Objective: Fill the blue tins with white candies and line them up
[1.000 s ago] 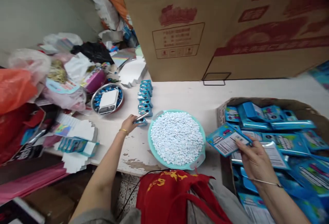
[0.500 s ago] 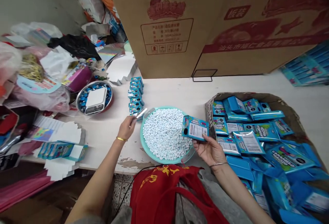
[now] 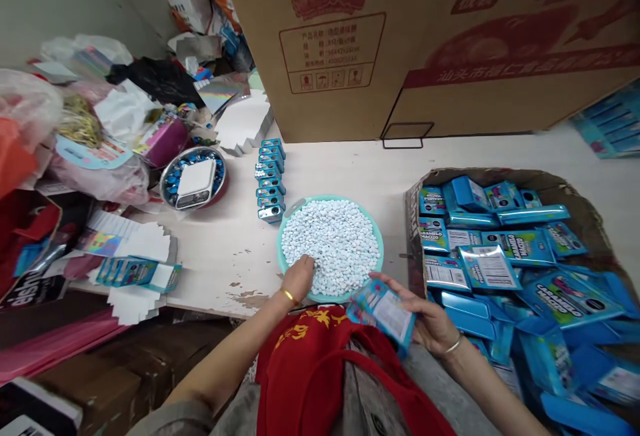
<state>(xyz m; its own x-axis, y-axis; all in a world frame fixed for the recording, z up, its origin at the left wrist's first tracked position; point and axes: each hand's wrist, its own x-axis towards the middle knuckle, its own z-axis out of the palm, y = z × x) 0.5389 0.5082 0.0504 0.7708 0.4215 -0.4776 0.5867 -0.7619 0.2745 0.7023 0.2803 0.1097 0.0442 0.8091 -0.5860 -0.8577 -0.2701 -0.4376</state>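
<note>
1. Plastic bags (image 3: 35,106) in pink, red and white pile up at the far left. A stack of flat blue cards (image 3: 135,273) lies on the table edge below them.
2. Next comes a shiny metal bowl (image 3: 173,173). A white box (image 3: 196,181) lies on top of the little blue things inside it.
3. A row of small blue boxes (image 3: 270,179) stands in a line on the white table (image 3: 350,169). The row ends just beside the green tub (image 3: 382,253).
4. The green tub sits in the middle, near the front edge of the table. It is full of small white pieces (image 3: 335,243).
5. The left hand (image 3: 300,276) is at the near left side of the tub, with its fingers bent down into the white pieces. The fingertips are hidden, so I cannot tell if they pinch any.
6. The white pieces look small, hard and smooth, so they would likely roll and slip away. Cupped fingers would hold them better than a pinch.
7. The blue pack (image 3: 385,309) is low down in front of the tub, over the red apron (image 3: 320,369). The right hand (image 3: 433,323) is closed on the pack's right end, with fingers under it and the thumb on top.
8. The pack looks light and thin. Its middle would likely bend and its clear plastic may be slippery, so the stiff edges look like the best place to hold it.
9. A brown box (image 3: 555,181) on the right is full of the same blue packs, all jumbled up.
10. A big cardboard carton (image 3: 400,43) stands behind it all.
</note>
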